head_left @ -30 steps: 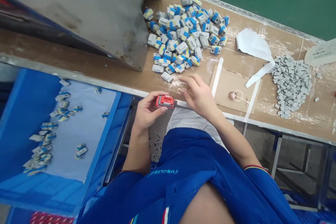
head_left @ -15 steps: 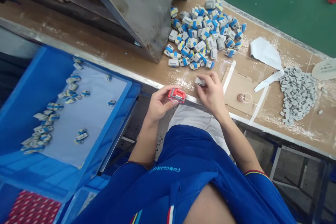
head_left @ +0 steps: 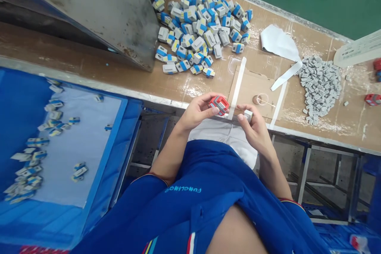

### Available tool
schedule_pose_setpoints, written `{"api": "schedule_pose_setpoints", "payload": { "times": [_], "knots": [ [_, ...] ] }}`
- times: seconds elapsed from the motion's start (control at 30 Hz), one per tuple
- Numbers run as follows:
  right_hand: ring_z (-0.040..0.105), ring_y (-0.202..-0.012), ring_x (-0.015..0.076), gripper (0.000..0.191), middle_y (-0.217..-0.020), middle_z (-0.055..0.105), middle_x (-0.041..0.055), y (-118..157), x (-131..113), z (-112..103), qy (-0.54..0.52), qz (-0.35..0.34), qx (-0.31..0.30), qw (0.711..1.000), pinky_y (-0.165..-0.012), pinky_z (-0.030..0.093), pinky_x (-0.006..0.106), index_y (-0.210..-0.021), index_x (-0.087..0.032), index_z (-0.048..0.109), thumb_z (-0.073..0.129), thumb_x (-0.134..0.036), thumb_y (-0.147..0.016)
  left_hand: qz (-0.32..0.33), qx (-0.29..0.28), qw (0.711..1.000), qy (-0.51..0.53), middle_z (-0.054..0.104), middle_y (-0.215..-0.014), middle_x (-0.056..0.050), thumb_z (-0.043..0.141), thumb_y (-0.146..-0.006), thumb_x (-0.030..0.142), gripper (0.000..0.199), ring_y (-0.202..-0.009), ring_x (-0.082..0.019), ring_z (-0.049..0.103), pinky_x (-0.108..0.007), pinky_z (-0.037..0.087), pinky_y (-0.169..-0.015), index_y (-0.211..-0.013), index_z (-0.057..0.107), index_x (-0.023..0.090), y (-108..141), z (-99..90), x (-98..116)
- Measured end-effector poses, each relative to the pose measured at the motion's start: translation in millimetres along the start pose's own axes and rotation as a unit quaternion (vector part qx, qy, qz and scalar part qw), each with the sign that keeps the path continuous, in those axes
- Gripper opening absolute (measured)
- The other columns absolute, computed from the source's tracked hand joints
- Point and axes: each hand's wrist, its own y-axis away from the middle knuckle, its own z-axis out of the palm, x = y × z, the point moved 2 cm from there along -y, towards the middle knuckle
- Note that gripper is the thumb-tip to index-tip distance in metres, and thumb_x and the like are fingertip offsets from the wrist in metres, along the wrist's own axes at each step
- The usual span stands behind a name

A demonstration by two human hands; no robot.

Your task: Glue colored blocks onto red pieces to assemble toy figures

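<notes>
My left hand (head_left: 200, 112) is closed around a red and grey toy vehicle body (head_left: 219, 104), held tilted at the bench's front edge. Just right of it, my right hand (head_left: 256, 129) pinches a small grey-white toy block (head_left: 247, 116) between thumb and fingers. The two pieces are apart. Beyond my hands lies a heap of white, blue and yellow toy vehicle bodies (head_left: 198, 43). A cardboard sheet (head_left: 256, 81) taped down with white strips is nearest my right hand, with a small round cup (head_left: 259, 99) and a thin stick on it.
Small grey parts (head_left: 320, 83) form a pile on the right, beside a white cloth scrap (head_left: 279, 43). A metal chute (head_left: 119, 12) stands at the back left. Below the bench, a blue bin (head_left: 104, 158) holds more toy bodies. Red toy pieces (head_left: 372, 99) lie far right.
My view has shifted right. My right hand has come from near the heap to the bench edge with the grey-white block, and my left hand has tilted the red toy body.
</notes>
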Motion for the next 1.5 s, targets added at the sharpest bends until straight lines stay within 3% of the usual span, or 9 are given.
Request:
{"api": "schedule_pose_setpoints", "payload": {
  "times": [0.2, 0.33, 0.47, 0.67, 0.97, 1.27, 1.4, 1.5],
  "knots": [
    [0.060, -0.081, 0.0163, 0.048, -0.109, 0.071, 0.0047, 34, 19, -12, -0.005, 0.013, 0.010, 1.000, -0.081, 0.059, 0.034, -0.142, -0.026, 0.069, 0.047, -0.058, -0.114, -0.007, -0.042, 0.999, -0.022, 0.084, -0.100, -0.006, 0.100, -0.081, 0.044, 0.053, -0.090, -0.020, 0.083, -0.027, 0.065, -0.081, -0.123, 0.080, 0.019, -4, 6.9, 0],
    [0.067, -0.091, 0.0188, 0.048, -0.113, 0.066, 0.0057, 33, 17, -17, -0.010, -0.012, 0.005, 1.000, -0.088, 0.064, 0.040, -0.149, -0.029, 0.069, 0.060, -0.056, -0.111, -0.012, -0.048, 0.998, -0.050, 0.084, -0.105, -0.008, 0.101, -0.080, 0.038, 0.051, -0.093, -0.018, 0.082, -0.024, 0.065, -0.084, -0.122, 0.080, 0.018, -5, 12.8, -6],
    [0.072, -0.089, 0.0177, 0.043, -0.107, 0.065, 0.0027, 26, 11, -17, -0.074, -0.028, 0.029, 0.996, -0.084, 0.067, 0.038, -0.140, -0.031, 0.077, 0.077, -0.053, -0.103, -0.013, -0.058, 0.996, -0.069, 0.086, -0.106, -0.008, 0.101, -0.080, 0.032, 0.049, -0.096, -0.018, 0.084, -0.025, 0.067, -0.087, -0.122, 0.080, 0.018, -4, 15.7, -9],
    [0.080, -0.096, 0.0221, 0.039, -0.109, 0.082, 0.0066, 20, 7, -11, -0.082, -0.023, 0.126, 0.988, -0.084, 0.068, 0.037, -0.119, -0.027, 0.081, 0.087, -0.055, -0.093, -0.019, -0.063, 0.995, -0.073, 0.086, -0.110, -0.011, 0.101, -0.080, 0.037, 0.048, -0.099, -0.022, 0.085, -0.027, 0.070, -0.083, -0.118, 0.081, 0.015, -5, 26.4, -9],
    [0.077, -0.088, 0.0189, 0.031, -0.097, 0.079, 0.0027, 22, 7, -13, -0.063, -0.051, 0.145, 0.986, -0.079, 0.065, 0.034, -0.115, -0.026, 0.081, 0.086, -0.050, -0.096, -0.036, -0.063, 0.992, -0.101, 0.084, -0.110, -0.009, 0.099, -0.083, 0.040, 0.047, -0.092, -0.016, 0.080, -0.027, 0.068, -0.086, -0.120, 0.083, 0.016, -8, 40.9, -5],
    [0.073, -0.079, 0.0183, 0.033, -0.089, 0.075, 0.0011, 19, 11, -8, -0.015, -0.056, 0.163, 0.985, -0.073, 0.064, 0.034, -0.109, -0.025, 0.080, 0.085, -0.055, -0.096, -0.009, -0.088, 0.981, -0.170, 0.076, -0.100, -0.007, 0.091, -0.090, 0.049, 0.039, -0.086, -0.016, 0.071, -0.025, 0.061, -0.075, -0.108, 0.082, 0.016, -14, 45.2, 4],
    [0.076, -0.079, 0.0192, 0.039, -0.091, 0.080, 0.0023, 19, 18, -4, -0.086, -0.013, 0.155, 0.984, -0.075, 0.067, 0.036, -0.106, -0.025, 0.080, 0.091, -0.058, -0.088, 0.004, -0.112, 0.962, -0.251, 0.076, -0.101, -0.008, 0.082, -0.097, 0.057, 0.045, -0.087, -0.018, 0.070, -0.028, 0.058, -0.078, -0.116, 0.084, 0.016, -15, 41.2, 10],
    [0.081, -0.081, 0.0215, 0.046, -0.091, 0.084, 0.0027, 17, 22, -3, -0.166, 0.019, 0.134, 0.977, -0.077, 0.070, 0.037, -0.103, -0.026, 0.080, 0.099, -0.059, -0.078, 0.035, -0.127, 0.939, -0.318, 0.076, -0.110, -0.010, 0.077, -0.100, 0.056, 0.049, -0.095, -0.021, 0.071, -0.032, 0.058, -0.088, -0.133, 0.083, 0.019, -18, 35.4, 16]
  ]
}}
